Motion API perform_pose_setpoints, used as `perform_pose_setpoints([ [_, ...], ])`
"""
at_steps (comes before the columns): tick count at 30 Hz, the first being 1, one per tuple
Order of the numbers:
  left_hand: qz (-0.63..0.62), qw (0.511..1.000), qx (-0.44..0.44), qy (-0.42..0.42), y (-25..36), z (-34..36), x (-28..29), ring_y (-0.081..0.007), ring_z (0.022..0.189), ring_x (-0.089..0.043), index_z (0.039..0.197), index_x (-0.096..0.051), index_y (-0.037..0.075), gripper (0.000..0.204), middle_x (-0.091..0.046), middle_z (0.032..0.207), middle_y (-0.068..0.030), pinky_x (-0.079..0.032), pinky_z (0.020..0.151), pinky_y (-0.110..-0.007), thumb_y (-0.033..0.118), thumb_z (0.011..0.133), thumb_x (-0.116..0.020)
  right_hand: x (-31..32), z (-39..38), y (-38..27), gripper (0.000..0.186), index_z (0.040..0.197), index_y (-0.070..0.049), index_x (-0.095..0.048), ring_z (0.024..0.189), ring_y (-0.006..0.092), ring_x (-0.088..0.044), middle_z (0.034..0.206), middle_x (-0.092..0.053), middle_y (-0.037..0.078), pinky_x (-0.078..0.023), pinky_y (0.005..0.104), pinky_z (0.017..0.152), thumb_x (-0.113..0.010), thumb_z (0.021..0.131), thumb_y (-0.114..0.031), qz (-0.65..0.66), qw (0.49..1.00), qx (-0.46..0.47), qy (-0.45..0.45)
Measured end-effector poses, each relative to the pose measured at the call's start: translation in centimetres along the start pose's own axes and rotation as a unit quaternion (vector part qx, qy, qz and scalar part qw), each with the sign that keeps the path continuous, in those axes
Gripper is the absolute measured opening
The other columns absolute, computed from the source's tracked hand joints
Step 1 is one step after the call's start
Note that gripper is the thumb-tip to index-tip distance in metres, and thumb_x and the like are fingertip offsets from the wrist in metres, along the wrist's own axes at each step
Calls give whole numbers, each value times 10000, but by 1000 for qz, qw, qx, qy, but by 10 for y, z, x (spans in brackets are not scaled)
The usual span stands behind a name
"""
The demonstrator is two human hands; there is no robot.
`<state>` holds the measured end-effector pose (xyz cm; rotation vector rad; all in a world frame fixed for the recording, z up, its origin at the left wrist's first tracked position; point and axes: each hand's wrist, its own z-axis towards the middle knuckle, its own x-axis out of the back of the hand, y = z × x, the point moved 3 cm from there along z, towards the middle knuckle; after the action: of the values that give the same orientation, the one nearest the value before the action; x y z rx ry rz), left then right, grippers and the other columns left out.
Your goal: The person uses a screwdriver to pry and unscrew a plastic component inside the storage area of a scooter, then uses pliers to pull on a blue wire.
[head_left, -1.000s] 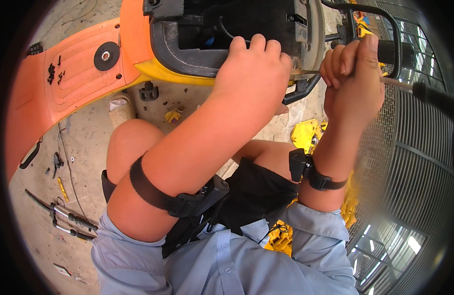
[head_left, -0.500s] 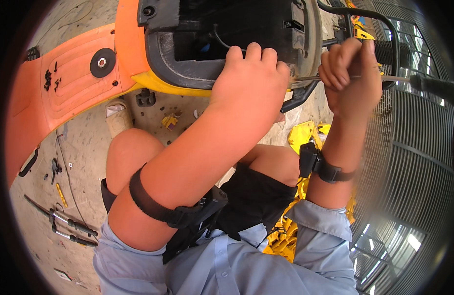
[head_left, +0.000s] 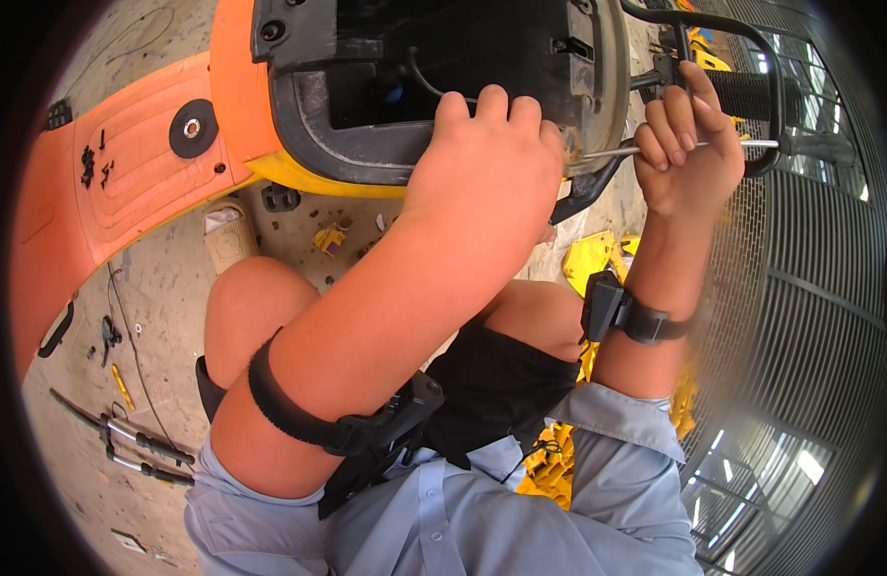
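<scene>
My left hand [head_left: 491, 158] is closed over the near rim of a black plastic storage bucket [head_left: 371, 152] in an orange and yellow scooter body; its fingertips are hidden. At the right, my right hand [head_left: 688, 158] has its fingers loosely curled round the long metal shaft of a screwdriver [head_left: 816, 145]. The dark handle points away to the right, beyond my palm. The shaft runs level, its tip against the scooter's side by my left knuckles; what the tip meets is too small to make out.
Several dark screws [head_left: 88, 167] and a black grinding disc [head_left: 194, 131] lie on the orange footboard [head_left: 146, 144]. A black tubular rack [head_left: 778, 86] juts out beside my right hand. Fork tubes [head_left: 141, 448], a cable and yellow plastic pieces [head_left: 589, 261] are on the floor.
The fingers of my right hand have loosened and lifted a little around the shaft. The screwdriver handle, smeared before, shows sharper and slightly nearer my hand. My left hand keeps its hold.
</scene>
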<state>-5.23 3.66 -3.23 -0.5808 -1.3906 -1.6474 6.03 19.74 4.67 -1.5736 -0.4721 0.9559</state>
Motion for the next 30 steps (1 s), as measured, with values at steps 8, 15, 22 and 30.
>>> perform_pose_setpoints([
  [8, -1, 1000, 3, -9, -1, 1, 2, -249, 1088, -566, 1111, -655, 67, 636, -606, 1047, -60, -443, 899, -395, 419, 640, -898, 2, 3, 8, 362, 1230, 24, -611, 505, 98, -315, 632, -396, 1, -267, 243, 422, -424, 963, -133, 70, 997, -13, -11],
  [15, -5, 1000, 0, -8, -3, 0, 2, -254, 1096, -567, 1124, -654, 62, 645, -610, 1061, -64, -443, 906, -396, 419, 644, -896, -5, 4, 3, 334, 1195, 11, -619, 495, 97, -308, 624, -389, 3, -262, 244, 418, -430, 963, -138, 19, 1000, -9, 1],
  [22, 2, 1000, 5, -21, -1, 1, 2, -258, 1141, -559, 1152, -650, 64, 669, -610, 1090, -66, -439, 920, -399, 431, 649, -893, -7, 2, 7, 327, 1183, 11, -627, 504, 94, -310, 626, -392, 3, -265, 240, 432, -431, 969, -140, 33, 999, -18, -1],
  [30, -3, 999, 7, -32, 0, 2, 4, -260, 1159, -556, 1176, -645, 60, 702, -612, 1114, -71, -439, 926, -398, 446, 645, -893, -8, 1, 3, 324, 1176, 6, -632, 508, 91, -302, 627, -388, -1, -255, 240, 434, -421, 984, -148, 8, 1000, -16, -11],
])
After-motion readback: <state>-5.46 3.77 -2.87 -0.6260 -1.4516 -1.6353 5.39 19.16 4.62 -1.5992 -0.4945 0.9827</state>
